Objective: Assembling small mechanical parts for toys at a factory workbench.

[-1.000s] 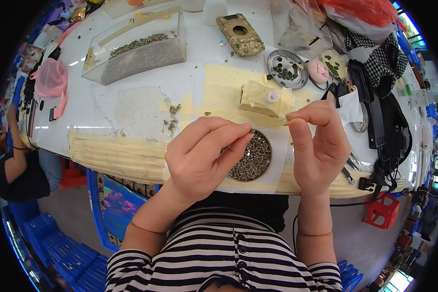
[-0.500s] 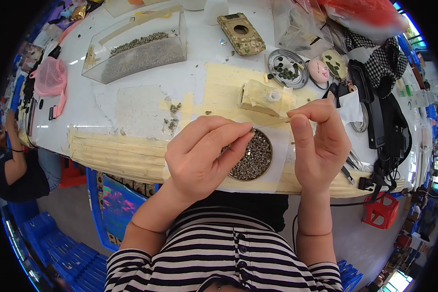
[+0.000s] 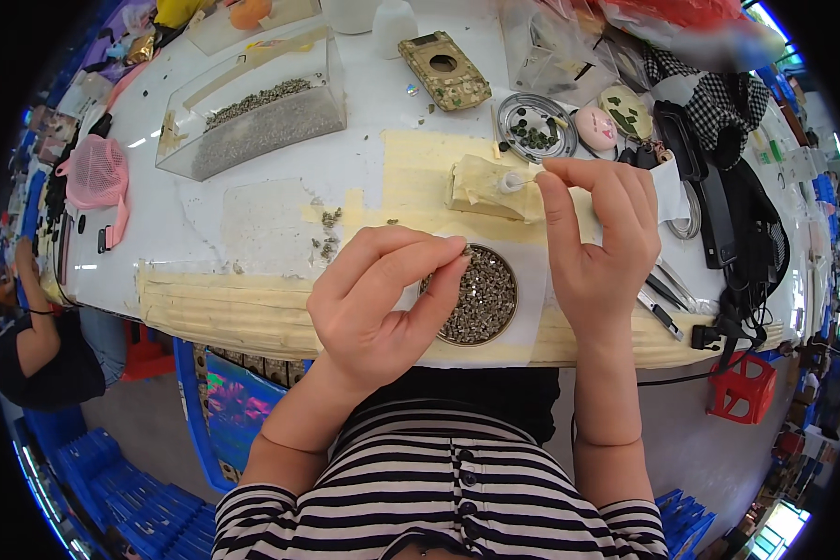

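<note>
My left hand [image 3: 378, 303] is pinched closed over the left rim of a round dish [image 3: 481, 299] full of small metallic pieces. Between its fingertips sits a tiny metallic piece [image 3: 466, 250], mostly covered by the thumb and forefinger. My right hand [image 3: 607, 233] grips a thin stick [image 3: 529, 182] between thumb and forefinger. The stick's far end reaches the mouth of a small white cup [image 3: 511, 181], which is fixed on a tape-wrapped block [image 3: 476, 189] behind the dish. Whether the tip touches anything inside the cup cannot be made out.
A clear bin [image 3: 271, 131] of metallic pieces stands at back left. A camouflage-patterned model part [image 3: 445, 70] lies at the back. To the right are a dish of dark green bits [image 3: 537, 128], a utility knife [image 3: 661, 317] and tweezers [image 3: 677, 285]. At far left sits another person [image 3: 42, 341].
My right hand has moved away from the left, bringing the stick from the left fingertips to the white cup. My left hand shifted slightly left, still pinched.
</note>
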Available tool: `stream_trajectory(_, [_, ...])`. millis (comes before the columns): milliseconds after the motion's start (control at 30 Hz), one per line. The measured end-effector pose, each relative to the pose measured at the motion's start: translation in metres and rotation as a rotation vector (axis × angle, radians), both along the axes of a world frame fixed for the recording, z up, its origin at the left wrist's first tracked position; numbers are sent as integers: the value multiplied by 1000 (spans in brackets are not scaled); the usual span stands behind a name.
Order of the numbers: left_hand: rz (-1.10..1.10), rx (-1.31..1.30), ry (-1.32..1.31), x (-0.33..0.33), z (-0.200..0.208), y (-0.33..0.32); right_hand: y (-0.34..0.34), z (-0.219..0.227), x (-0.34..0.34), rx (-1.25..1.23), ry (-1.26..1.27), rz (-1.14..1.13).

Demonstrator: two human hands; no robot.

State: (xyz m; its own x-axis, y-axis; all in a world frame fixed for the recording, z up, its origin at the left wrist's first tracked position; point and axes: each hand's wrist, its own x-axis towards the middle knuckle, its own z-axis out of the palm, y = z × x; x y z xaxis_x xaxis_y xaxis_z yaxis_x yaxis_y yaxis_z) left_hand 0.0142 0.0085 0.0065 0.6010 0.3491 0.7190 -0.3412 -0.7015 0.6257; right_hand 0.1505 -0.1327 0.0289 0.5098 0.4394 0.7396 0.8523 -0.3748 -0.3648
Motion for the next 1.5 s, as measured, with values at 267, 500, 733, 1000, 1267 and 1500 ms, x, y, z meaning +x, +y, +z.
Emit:
stream_trajectory(267, [15,70,-94,-4,0,1,-7,15,-36,58,562,488])
stream_trajectory(500, [103,249,-46,-7,1,1,-3,4,-40,146,880,619])
stream_trajectory(733, [65,248,-53,-8,-1,1,-9,3,-44,278,1263,668])
stream_trajectory(1000, [22,214,-45,-8,1,6,-11,2,-42,337,1335,703])
stream_trajectory(1267, [191,292,14,-4,-3,1,-7,3,-51,85,278,357])
stream_trajectory(1500, [180,224,1,-2,-3,3,-8,-2,-50,46,147,342])
